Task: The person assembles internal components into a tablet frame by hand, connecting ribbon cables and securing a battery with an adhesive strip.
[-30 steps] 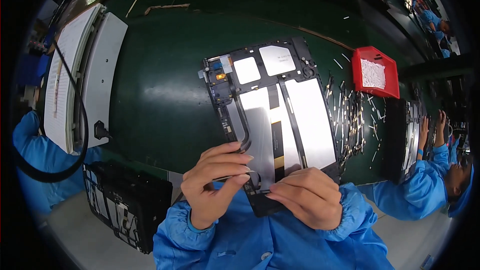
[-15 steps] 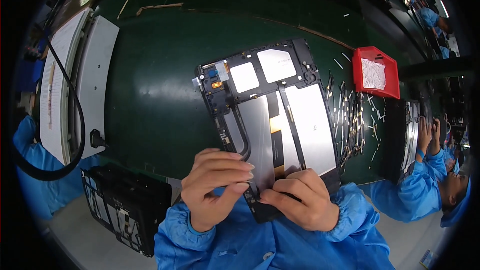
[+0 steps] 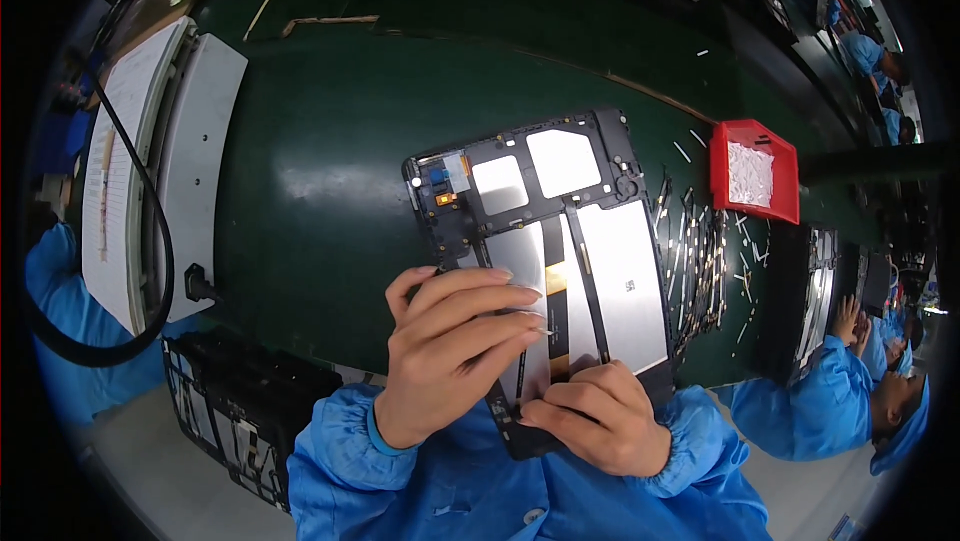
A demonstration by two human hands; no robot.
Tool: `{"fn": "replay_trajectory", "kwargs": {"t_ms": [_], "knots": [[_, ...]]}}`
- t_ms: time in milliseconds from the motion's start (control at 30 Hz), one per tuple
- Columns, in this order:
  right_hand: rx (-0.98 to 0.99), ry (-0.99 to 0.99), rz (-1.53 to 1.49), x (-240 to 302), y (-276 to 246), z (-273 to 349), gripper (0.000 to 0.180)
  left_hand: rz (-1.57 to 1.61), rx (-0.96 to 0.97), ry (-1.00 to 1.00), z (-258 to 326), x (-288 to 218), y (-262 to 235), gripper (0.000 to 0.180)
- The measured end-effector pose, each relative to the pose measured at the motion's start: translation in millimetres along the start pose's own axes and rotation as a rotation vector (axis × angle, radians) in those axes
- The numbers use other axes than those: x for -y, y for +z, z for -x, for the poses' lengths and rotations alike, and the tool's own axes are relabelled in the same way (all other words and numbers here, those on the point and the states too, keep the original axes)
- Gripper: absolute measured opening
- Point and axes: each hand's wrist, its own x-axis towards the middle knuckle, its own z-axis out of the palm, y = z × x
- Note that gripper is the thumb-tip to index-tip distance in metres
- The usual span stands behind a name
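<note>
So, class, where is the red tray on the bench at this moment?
In the head view, the red tray sits on the green mat at upper right, beyond the scattered thin strips and to the right of the opened tablet frame that both hands hold.

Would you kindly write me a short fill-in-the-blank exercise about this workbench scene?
1. Both hands hold the open black tablet frame with silver plates over a mat coloured ____.
2. The small square tray to its right is ____.
3. The person's sleeves are ____.

Missing words: green; red; blue
</note>
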Motion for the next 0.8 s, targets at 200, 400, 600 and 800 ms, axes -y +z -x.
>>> {"fn": "replay_trajectory", "kwargs": {"t_ms": [200,400,600,800], "knots": [[0.007,-0.003,0.009,-1.6,0.1,1.3,0.029,-0.003,0.011,-0.009,-1.7,-1.1,0.0,0.011],[0.007,-0.004,0.022,0.1,-1.9,-0.2,0.025,-0.027,0.023,-0.021,-2.7,-5.0,-1.9,0.006],[0.001,0.0,0.059,0.9,-0.4,1.5,0.017,0.092,-0.044,-0.121,4.0,1.3,5.1,0.035],[0.046,0.019,0.131,8.9,-6.7,-3.4,0.015,-0.155,-0.069,0.111,46.6,15.9,-4.1,0.067]]}}
